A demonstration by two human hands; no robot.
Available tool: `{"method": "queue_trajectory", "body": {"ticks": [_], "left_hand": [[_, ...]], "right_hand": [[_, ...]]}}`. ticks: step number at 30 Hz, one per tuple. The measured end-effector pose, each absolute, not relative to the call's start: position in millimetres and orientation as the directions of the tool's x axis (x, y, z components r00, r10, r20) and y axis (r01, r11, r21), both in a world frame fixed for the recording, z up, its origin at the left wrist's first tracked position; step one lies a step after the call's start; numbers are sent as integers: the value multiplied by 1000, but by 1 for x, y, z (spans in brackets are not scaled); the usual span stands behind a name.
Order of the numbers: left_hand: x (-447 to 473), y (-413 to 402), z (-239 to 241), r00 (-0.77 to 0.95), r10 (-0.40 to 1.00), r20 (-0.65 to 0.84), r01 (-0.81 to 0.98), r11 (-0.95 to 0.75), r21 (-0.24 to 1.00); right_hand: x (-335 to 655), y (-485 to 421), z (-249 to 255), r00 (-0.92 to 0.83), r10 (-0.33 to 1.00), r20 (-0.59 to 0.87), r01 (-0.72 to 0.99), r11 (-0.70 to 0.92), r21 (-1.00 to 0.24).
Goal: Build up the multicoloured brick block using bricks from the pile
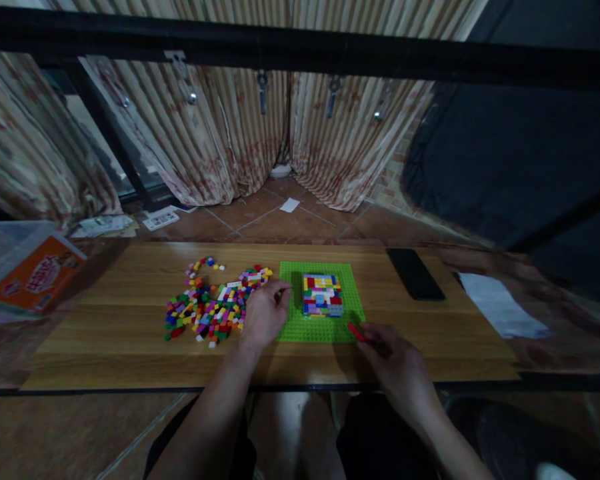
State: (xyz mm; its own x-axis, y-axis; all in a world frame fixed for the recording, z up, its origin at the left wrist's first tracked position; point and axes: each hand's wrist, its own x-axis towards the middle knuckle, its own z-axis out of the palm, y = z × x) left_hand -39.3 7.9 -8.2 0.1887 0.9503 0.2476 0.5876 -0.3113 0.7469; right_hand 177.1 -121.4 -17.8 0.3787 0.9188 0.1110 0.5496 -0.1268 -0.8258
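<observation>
On the wooden table lies a green baseplate, bearing a multicoloured block of toy bricks near its middle. My right hand pinches a red brick over the plate's near right corner. At the plate's left edge is my left hand, its thumb and fingertips drawn together; whatever lies between them, if anything, is too small to make out. Just left of that hand spreads a pile of loose bricks in many colours, partly hidden behind the hand.
A black phone lies on the wooden table at the right. Beyond the right edge are white papers. A clear plastic box with an orange label stands off the left end. A dark bar crosses above the far side.
</observation>
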Motion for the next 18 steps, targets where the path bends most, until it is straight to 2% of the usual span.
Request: {"method": "queue_trajectory", "body": {"ticks": [3, 7, 18], "left_hand": [[-33, 7, -9, 221, 945, 239, 602, -326, 729], [-27, 9, -12, 249, 938, 242, 597, -345, 724], [-21, 8, -9, 243, 938, 248, 555, -344, 757]], "right_hand": [[182, -117, -20, 392, 914, 106, 512, -121, -851], [175, -105, -12, 336, 928, 163, 517, -37, -855], [167, -51, 5, -58, 944, 326, 668, 279, -690]]}}
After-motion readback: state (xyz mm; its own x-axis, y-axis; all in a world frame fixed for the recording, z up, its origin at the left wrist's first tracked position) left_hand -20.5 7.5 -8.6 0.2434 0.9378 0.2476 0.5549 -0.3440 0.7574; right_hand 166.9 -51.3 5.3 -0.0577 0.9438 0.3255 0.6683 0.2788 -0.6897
